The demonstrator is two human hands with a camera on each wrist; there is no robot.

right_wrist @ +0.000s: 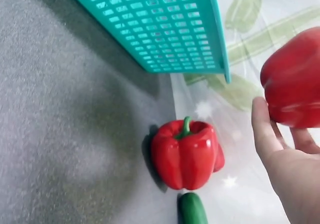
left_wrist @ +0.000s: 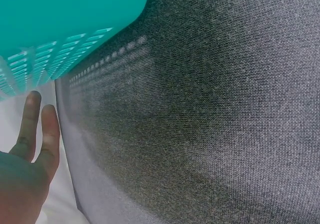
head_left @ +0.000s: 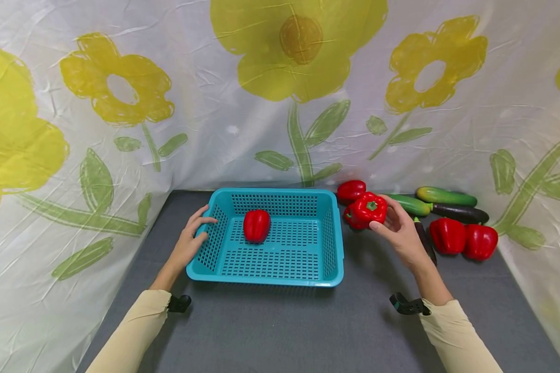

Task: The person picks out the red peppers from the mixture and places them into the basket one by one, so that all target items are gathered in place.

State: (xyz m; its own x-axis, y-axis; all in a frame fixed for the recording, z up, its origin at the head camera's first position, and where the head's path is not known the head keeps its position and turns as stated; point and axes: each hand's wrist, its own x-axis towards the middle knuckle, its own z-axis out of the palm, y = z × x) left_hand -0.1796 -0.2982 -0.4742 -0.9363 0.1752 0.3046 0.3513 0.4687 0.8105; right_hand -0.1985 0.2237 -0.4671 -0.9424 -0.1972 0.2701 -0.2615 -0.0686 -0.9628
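My right hand (head_left: 403, 235) holds a red bell pepper (head_left: 377, 213) between thumb and fingers, raised above the table just right of the basket, its green stem facing up toward the head view. In the right wrist view the same pepper (right_wrist: 295, 79) appears at the right edge, with fingers beneath it. My left hand (head_left: 189, 243) is at the left side of the turquoise plastic basket (head_left: 266, 280), its fingers loosely extended over the rim. Two of those fingers (left_wrist: 50, 134) look straight in the left wrist view. One red bell pepper (head_left: 256, 226) lies inside the basket.
Right of the basket lie another red pepper (right_wrist: 182, 156) and one farther back (head_left: 351, 191). Beyond my right hand are cucumbers (head_left: 445, 196), eggplants (head_left: 462, 212) and two red peppers (head_left: 480, 242). A flower-printed curtain (head_left: 242, 150) stands behind the grey table (head_left: 280, 331).
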